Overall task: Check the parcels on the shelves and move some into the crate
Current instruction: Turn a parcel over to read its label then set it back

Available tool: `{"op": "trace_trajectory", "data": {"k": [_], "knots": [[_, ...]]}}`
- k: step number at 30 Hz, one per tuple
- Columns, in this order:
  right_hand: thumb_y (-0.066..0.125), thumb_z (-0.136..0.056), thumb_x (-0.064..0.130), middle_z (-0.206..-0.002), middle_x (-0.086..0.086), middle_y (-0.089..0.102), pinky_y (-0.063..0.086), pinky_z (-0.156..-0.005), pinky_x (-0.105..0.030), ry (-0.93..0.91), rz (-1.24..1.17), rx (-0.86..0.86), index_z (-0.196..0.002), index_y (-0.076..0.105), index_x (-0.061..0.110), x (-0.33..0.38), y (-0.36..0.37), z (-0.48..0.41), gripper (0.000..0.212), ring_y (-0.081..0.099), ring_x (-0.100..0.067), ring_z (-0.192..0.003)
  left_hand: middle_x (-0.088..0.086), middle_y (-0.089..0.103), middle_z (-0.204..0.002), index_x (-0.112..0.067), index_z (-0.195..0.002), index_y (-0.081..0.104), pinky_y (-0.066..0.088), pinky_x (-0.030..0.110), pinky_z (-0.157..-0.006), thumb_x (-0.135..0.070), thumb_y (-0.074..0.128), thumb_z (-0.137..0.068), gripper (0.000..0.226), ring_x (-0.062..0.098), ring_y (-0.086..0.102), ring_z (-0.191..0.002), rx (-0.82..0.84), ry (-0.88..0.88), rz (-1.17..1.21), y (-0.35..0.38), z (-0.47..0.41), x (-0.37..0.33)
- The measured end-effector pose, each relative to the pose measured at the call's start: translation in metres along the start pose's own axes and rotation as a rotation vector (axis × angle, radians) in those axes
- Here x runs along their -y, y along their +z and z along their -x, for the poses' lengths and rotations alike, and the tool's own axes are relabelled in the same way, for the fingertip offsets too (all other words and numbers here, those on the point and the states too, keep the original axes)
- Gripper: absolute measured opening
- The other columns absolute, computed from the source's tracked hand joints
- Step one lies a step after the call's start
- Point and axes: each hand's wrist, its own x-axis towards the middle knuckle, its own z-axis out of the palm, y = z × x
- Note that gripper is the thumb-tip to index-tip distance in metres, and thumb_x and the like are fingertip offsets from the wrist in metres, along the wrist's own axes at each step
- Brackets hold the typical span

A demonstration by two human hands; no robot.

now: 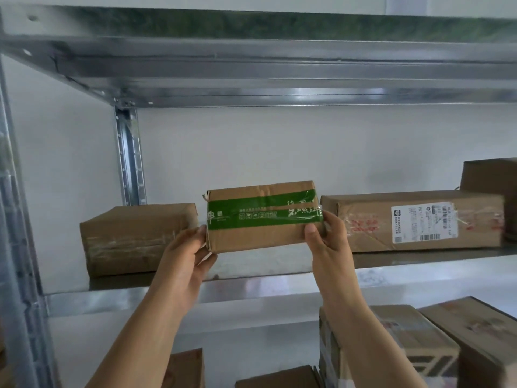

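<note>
Both hands — left hand (186,249), right hand (326,236) — grip the green-taped parcel (263,215) by its ends above the shelf (279,284) — seemingly light, stiff cardboard.

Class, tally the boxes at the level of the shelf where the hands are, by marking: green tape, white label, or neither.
Green tape: 1, the held box
White label: 1, the long box
Neither visible: 2, left box and cut-off right box
Total: 4

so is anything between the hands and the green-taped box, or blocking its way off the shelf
Nothing visible. The left hand and right hand hold the ends of the green-taped box. The plain box to its left and labelled box to its right stand beside it, not in front.
</note>
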Motion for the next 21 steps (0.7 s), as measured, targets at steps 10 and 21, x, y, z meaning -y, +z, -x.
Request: {"op": "trace_trajectory", "data": {"k": [10,21], "knots": [[0.051,-0.106,0.02,-0.106,0.02,0.066,0.046,-0.074,-0.005,-0.035,-0.092,-0.022,-0.132,0.054,0.029,0.006,0.008,0.011,0.028,0.061,0.012,-0.091,0.012,0.068,-0.119,-0.014,-0.103,0.068,0.046,0.045,-0.108,-0.013,0.055,-0.1,0.014,0.032,0.06,-0.127,0.168,0.003,0.117,-0.013,-0.002,-0.01],[0.049,-0.106,0.024,-0.117,0.009,0.067,0.045,-0.076,-0.014,0.018,-0.187,-0.048,-0.129,0.056,0.032,0.007,0.021,0.017,0.025,0.063,0.003,-0.103,0.021,0.064,-0.134,-0.015,-0.129,0.067,0.058,0.058,-0.088,-0.047,0.095,-0.056,0.084,0.052,0.061,-0.119,0.4,-0.145,0.244,-0.019,-0.006,-0.014]]}}
